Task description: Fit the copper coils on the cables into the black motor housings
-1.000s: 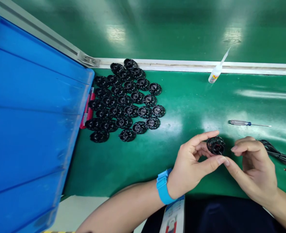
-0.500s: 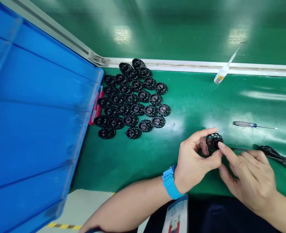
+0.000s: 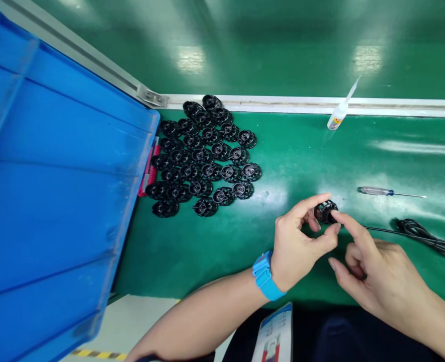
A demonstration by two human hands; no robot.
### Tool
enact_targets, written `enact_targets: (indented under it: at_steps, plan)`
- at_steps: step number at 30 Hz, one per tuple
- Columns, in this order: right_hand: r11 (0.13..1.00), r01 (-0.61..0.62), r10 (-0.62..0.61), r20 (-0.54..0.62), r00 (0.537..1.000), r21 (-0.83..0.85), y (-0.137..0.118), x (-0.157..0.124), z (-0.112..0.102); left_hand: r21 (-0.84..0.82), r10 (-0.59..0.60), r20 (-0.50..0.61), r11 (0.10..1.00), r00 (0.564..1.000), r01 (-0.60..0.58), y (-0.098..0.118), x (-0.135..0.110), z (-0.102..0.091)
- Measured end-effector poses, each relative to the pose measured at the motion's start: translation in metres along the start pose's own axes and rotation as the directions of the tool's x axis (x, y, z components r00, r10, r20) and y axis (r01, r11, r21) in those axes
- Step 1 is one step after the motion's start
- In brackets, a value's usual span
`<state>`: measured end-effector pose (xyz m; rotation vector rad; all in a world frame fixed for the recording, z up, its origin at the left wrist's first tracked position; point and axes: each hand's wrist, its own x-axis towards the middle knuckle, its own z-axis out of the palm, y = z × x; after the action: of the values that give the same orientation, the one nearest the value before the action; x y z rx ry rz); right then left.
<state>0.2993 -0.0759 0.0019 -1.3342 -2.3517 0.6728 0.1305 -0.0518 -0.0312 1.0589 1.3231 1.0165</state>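
Between the thumb and fingers of my left hand (image 3: 301,234) is a round black slotted plastic housing (image 3: 323,211), held just above the green table. A blue strap circles that wrist. My right hand (image 3: 380,271) has its index fingertip touching the right side of the housing, while its thumb stands apart and it grips nothing. A thin black cable (image 3: 384,230) runs from near the housing to a coiled bundle (image 3: 429,240) at the right. Whether the cable joins the housing is hidden by the fingers.
Several similar black housings (image 3: 210,171) stand grouped on the table's left. Beside them a large blue bin (image 3: 56,201) leans over a red piece (image 3: 152,173). A screwdriver (image 3: 376,191) lies at right, behind the cable. A small glue bottle (image 3: 337,118) stands by the white back rail.
My right thumb has dropped away from the left thumb, opening the right hand, while its index finger stays on the housing. The housing has turned slightly; the whole view has shifted a little.
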Motion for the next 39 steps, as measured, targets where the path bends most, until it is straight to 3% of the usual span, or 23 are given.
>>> enact_targets:
  at_steps: [5, 7, 12, 14, 21, 25, 27, 30, 33, 37, 39]
  plan:
    - [0.976, 0.008, -0.020, -0.052, 0.998, -0.216, 0.000, -0.001, 0.010, -0.033, -0.026, 0.007, 0.999, 1.000, 0.026, 0.003, 0.002, 0.000]
    - [0.973, 0.006, -0.020, -0.060, 0.998, -0.231, -0.002, -0.002, 0.016, -0.047, -0.027, -0.016, 0.999, 1.000, 0.026, 0.004, 0.003, 0.000]
    - [0.998, -0.037, 0.035, 0.054, 0.998, 0.053, -0.007, 0.004, 0.009, -0.060, -0.022, -0.024, 0.998, 0.999, 0.021, 0.005, 0.004, -0.001]
    - [0.994, -0.052, 0.045, 0.077, 0.996, 0.096, -0.006, 0.008, 0.002, -0.055, -0.030, -0.011, 0.998, 0.999, 0.030, 0.004, 0.004, -0.002]
    - [0.953, 0.034, -0.066, -0.097, 0.993, -0.302, 0.000, 0.010, 0.007, -0.063, -0.057, 0.002, 0.996, 0.998, 0.057, 0.003, 0.006, -0.003]
    - [1.000, -0.007, 0.007, 0.034, 0.999, -0.022, 0.001, 0.009, 0.004, -0.069, -0.059, 0.000, 0.996, 0.998, 0.059, 0.004, 0.007, -0.004]
    - [0.999, -0.016, 0.013, 0.086, 0.996, 0.036, 0.004, 0.011, -0.002, -0.068, -0.066, 0.010, 0.995, 0.998, 0.066, 0.004, 0.007, -0.004]
    - [0.974, 0.082, -0.087, -0.014, 0.996, -0.209, 0.010, 0.015, -0.007, -0.072, -0.089, 0.033, 0.993, 0.996, 0.091, 0.005, 0.006, -0.004]
    - [0.880, 0.146, -0.206, -0.086, 0.975, -0.452, 0.010, 0.018, -0.006, -0.068, -0.099, 0.050, 0.992, 0.994, 0.102, 0.005, 0.006, -0.005]
    - [0.818, 0.168, -0.232, -0.049, 0.972, -0.551, 0.006, 0.018, -0.003, -0.069, -0.120, 0.073, 0.990, 0.990, 0.125, 0.006, 0.008, -0.008]
    - [0.837, 0.165, -0.235, -0.070, 0.969, -0.521, 0.008, 0.017, -0.002, -0.108, -0.156, 0.115, 0.980, 0.981, 0.168, 0.008, 0.009, -0.011]
